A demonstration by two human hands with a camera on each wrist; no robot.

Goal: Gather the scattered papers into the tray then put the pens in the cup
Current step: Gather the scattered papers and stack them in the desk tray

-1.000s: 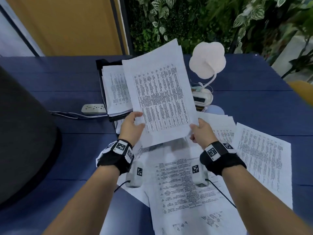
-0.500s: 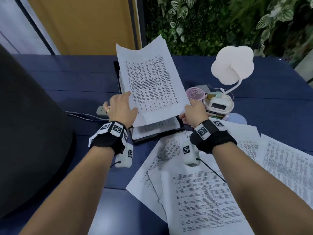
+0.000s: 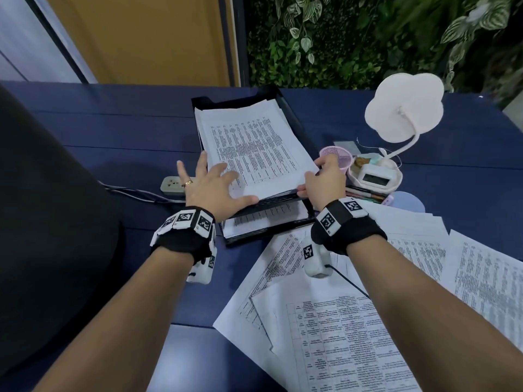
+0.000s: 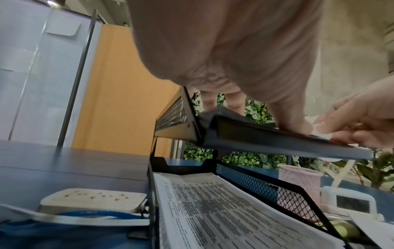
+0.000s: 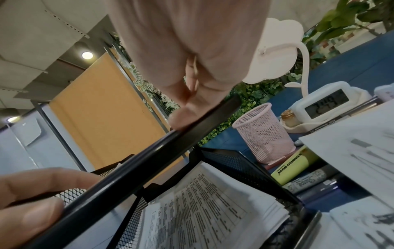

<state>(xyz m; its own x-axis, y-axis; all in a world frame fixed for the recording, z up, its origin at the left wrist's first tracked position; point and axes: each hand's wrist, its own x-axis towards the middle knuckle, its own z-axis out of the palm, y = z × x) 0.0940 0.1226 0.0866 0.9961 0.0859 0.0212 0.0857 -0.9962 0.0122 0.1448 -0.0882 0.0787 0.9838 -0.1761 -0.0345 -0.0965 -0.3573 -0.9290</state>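
A black two-tier mesh tray (image 3: pixel 286 110) stands mid-desk with a stack of printed papers (image 3: pixel 254 148) lying flat on its upper tier. My left hand (image 3: pixel 218 182) rests on the stack's near left corner, fingers spread and straight. My right hand (image 3: pixel 319 176) curls round the near right corner, fingers on the paper's edge and thumb at the tray's front lip (image 5: pixel 192 133). The lower tier holds more sheets (image 4: pixel 224 210). Just right of the tray stands an empty pink mesh cup (image 3: pixel 338 157). Pens (image 3: pixel 368 193) and a yellow highlighter (image 5: pixel 294 166) lie beside it. Scattered papers (image 3: pixel 339 321) cover the near right desk.
A white cloud-shaped lamp (image 3: pixel 402 108) with a clock base (image 3: pixel 373 178) stands right of the cup. A power strip (image 3: pixel 172 185) with cables lies left of the tray. A large dark rounded object (image 3: pixel 42 222) fills the left side. Plants line the back.
The sheets both hands held upright in the air have moved forward and down onto the tray's upper tier. My left hand has let go and now lies flat on them.
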